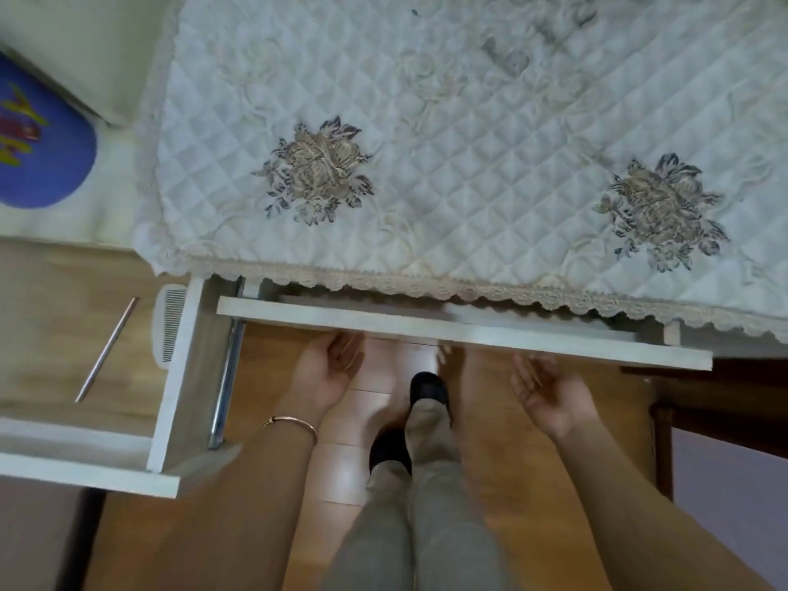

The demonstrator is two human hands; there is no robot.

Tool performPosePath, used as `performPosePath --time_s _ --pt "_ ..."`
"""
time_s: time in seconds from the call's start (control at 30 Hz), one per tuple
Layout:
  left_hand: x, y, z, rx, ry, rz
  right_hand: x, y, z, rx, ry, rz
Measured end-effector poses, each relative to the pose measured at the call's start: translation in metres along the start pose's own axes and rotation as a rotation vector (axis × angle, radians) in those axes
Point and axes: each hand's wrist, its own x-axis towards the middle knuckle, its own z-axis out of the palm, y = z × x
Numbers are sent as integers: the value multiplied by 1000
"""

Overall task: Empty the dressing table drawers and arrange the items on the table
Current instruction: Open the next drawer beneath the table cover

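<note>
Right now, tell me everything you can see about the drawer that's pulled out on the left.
The left drawer is pulled far out of the table. Its walls and front panel look like white painted board, its floor like light wood grain. A metal slide rail runs along its right side. Inside lie a white comb against the right wall and a thin metal rod, set diagonally. The left hand and right hand are both apart from it.
</note>
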Motion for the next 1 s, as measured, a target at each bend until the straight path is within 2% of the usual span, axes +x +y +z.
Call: performPosePath --time_s 0.1,0.17,0.2,0.3,0.37,0.47,0.53,0.6,0.8,1.0 --pt "-21 -14 -22 54 -18 -8 -23 17 -17 -49 -5 -33" --pt "-46 -23 -34 271 -5 93 -42 34 -28 -236 5 -123" --pt "-63 -26 -40 460 24 226 -54 43 -34 -429 26 -219" --pt "-114 -21 -58 961 41 794 -90 56 -48 -1058 53 -665" --pt "-130 -8 -63 1153 8 1094 -109 50 -46 -1238 33 -926" --pt "-124 10 -49 1477 -62 1262 -114 30 -31 -1404 65 -1237" --pt "-110 15 -37 1696 -86 1268 -106 18 -20 -1560 105 -1237" --pt "-99 15 -33 1788 -73 1105 -99 14 -19 -1694 101 -1154" --pt "-106 8 -42 1688 -115 956 -106 31 -39 -1819 100 -1043" --pt "-125 -17 -84 1687 -133 973 -124 69 -74 -1687 96 -990"
